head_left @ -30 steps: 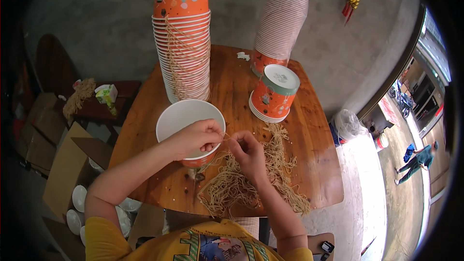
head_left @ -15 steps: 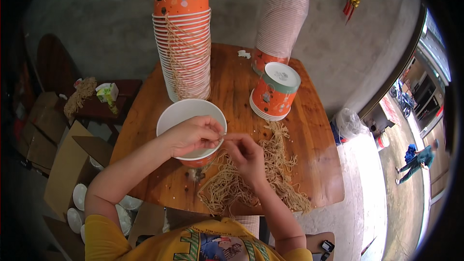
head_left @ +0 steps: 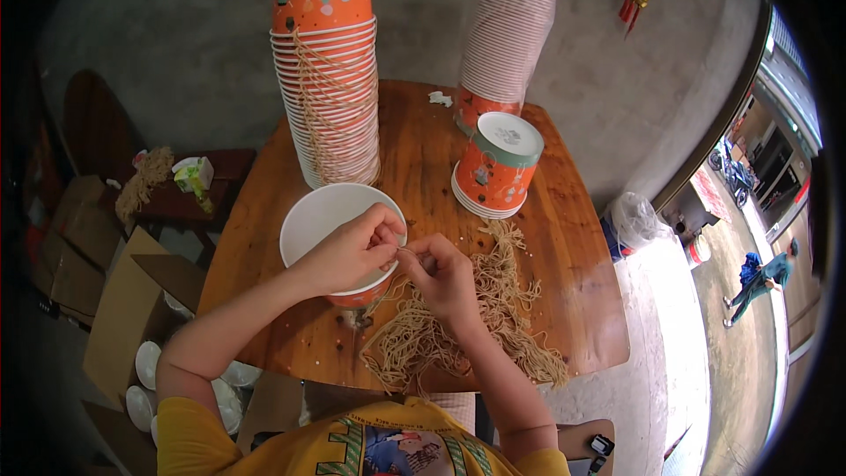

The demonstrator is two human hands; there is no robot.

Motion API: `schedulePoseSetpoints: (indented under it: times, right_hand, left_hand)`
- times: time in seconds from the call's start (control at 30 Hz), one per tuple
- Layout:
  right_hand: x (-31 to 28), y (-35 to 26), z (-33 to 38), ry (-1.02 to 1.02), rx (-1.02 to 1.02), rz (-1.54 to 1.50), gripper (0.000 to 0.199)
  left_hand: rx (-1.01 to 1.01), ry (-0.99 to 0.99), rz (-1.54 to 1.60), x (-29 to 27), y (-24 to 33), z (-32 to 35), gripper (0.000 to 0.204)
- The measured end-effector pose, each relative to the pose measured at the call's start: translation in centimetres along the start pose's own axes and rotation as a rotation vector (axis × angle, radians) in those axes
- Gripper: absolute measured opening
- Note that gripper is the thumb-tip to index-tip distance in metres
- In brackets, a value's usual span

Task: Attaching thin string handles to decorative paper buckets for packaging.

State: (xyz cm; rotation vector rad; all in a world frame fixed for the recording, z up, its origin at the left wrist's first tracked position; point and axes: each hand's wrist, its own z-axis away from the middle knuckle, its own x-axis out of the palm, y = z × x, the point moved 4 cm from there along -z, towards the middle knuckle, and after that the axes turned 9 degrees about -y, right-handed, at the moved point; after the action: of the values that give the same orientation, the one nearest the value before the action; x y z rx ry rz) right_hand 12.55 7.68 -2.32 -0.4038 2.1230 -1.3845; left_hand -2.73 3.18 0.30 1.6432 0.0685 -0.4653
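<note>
A white-lined orange paper bucket (head_left: 304, 220) stands mouth up at the table's near middle. My left hand (head_left: 359, 251) reaches across its opening, fingers pinched together at the right rim. From the other side my right hand (head_left: 441, 278) meets it, thumb and forefinger closed. A thin tan cord seems to be between both sets of fingertips, mostly hidden by them. Below and right of my right hand lies a loose heap of tan cords (head_left: 507, 335). Behind the bucket rises a tall stack of nested orange buckets (head_left: 326, 106) with tan cords hanging down its side.
A short upside-down bucket stack (head_left: 498, 167) and a plastic-wrapped bucket stack (head_left: 507, 35) stand at the back right of the wooden table (head_left: 582, 317). An open carton (head_left: 123, 317) with white bowl-like items is at lower left. A person (head_left: 765, 280) is outside at right.
My fingertips have drawn closer together at the rim, and my right forefinger has curled in from its stretched position. The whole view has shifted slightly.
</note>
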Motion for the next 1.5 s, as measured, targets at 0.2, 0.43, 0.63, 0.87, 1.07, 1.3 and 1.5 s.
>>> schedulePoseSetpoints:
  times: [0.2,0.43,0.63,0.87,1.07,1.3,1.5]
  right_hand:
    - [-0.2,-0.2,0.0,0.003,-0.026,0.013,0.010]
    - [-0.3,-0.5,0.3,0.012,-0.064,0.048,0.011]
    - [0.1,-1.3,0.8,0.066,-0.171,0.199,0.011]
    - [0.2,-1.4,1.0,0.068,-0.221,0.296,0.014]
    - [0.4,-1.5,1.1,0.074,-0.257,0.342,0.015]
    - [0.3,-1.4,1.0,0.109,-0.267,0.308,0.014]
    - [0.9,1.1,0.8,-0.028,0.036,-0.187,0.010]
  left_hand:
    - [-0.013,-0.039,-0.025,0.2,0.4,0.2,0.020]
    - [0.018,-0.006,-0.284,0.1,0.6,0.1,0.014]
    - [0.151,0.139,-0.540,0.8,1.9,0.9,0.012]
    - [-0.033,0.145,-0.384,0.8,1.4,1.0,0.010]
    - [-0.006,0.208,-0.285,0.6,0.4,1.0,0.010]
    - [0.006,0.229,-0.231,0.6,0.6,1.0,0.010]
    - [0.014,0.161,-0.008,0.3,-0.3,0.6,0.012]
